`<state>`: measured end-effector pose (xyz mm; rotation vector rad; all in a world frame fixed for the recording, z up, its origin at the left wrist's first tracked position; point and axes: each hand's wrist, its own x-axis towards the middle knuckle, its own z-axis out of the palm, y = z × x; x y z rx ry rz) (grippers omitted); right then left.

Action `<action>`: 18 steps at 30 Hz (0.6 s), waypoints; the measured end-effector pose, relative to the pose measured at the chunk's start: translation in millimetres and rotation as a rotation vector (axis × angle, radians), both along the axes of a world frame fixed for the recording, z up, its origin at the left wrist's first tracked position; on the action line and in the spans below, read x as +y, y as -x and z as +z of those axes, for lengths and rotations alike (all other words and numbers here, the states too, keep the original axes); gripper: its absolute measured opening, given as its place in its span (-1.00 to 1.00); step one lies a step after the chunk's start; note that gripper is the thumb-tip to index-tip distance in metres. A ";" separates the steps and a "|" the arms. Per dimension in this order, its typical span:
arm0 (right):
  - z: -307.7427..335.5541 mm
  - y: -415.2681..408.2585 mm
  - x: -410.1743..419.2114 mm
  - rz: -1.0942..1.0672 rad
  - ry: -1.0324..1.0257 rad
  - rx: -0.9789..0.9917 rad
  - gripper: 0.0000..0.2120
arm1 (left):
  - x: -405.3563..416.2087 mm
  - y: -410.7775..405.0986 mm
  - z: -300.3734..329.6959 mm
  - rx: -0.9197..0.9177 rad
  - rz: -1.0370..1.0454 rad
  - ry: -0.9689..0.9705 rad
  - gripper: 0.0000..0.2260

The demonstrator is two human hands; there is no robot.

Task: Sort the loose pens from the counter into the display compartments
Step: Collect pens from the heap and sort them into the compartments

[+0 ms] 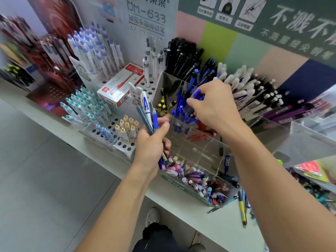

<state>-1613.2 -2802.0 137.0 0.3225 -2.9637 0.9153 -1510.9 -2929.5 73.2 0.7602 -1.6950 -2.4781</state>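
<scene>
Over the clear acrylic display (196, 142) on the white counter (209, 224), we see both hands at work. The left hand (151, 142) has its fingers and thumb curled round a small bunch of pens (148, 113), which stand up out of the fist: a white pen with a blue letter on it, a grey-blue one and a blue one, their lower ends poking out beneath the palm. The right hand (216, 104) reaches further in and pinches a blue pen (197, 94) between thumb and fingertips, just above the compartment of blue pens (181, 110) in the middle of the display. Left of that compartment we see a few yellow-capped pens (163, 106); beyond it stand black pens (181, 55), and to the right white-capped ones (241, 84). In the near compartment lies a heap of pastel pens (196, 179). More loose pens (242, 208) lie on the counter to the near right of the display, among them a yellow and black one. To the far left, white racks hold blue-capped pens (94, 50) and teal-capped pens (85, 106), with a red and white box (120, 84) between them.
</scene>
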 end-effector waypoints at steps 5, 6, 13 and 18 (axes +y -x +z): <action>10.8 -0.2 -17.1 0.128 -0.242 -0.116 -0.82 | 6.5 7.3 6.5 0.054 -0.037 -0.032 -0.96; 14.7 -1.2 -14.3 0.150 -0.239 -0.152 -0.78 | 7.1 9.0 8.0 0.063 -0.048 -0.035 -0.96; 12.9 -36.7 38.5 0.002 -0.243 -0.031 -0.56 | 8.1 12.8 -1.9 0.108 0.012 0.186 -0.91; -16.2 -37.2 21.8 -0.082 -0.391 0.069 -0.64 | 25.1 14.5 -10.4 0.100 0.047 0.308 -0.94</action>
